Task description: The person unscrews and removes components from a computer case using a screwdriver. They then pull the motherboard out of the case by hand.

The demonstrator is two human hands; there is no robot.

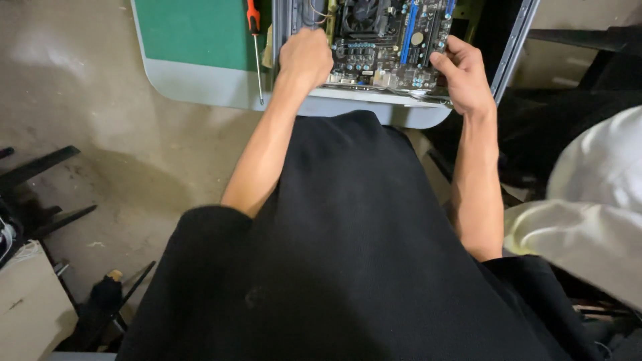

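Note:
A dark computer circuit board [381, 47] with blue slots lies inside an open metal case [511, 47] at the near edge of a table [200, 83]. My left hand [304, 59] is curled into a fist at the board's left edge; what it grips is hidden. At the board's right corner, my right hand [461, 70] pinches the edge with thumb and fingers. My black shirt fills the lower part of the view.
An orange-handled screwdriver [255, 47] lies on the table beside a green mat [197, 30], just left of my left hand. A person's white sleeve [588, 200] is at the right. Black chair legs [40, 167] and a concrete floor [87, 100] are at the left.

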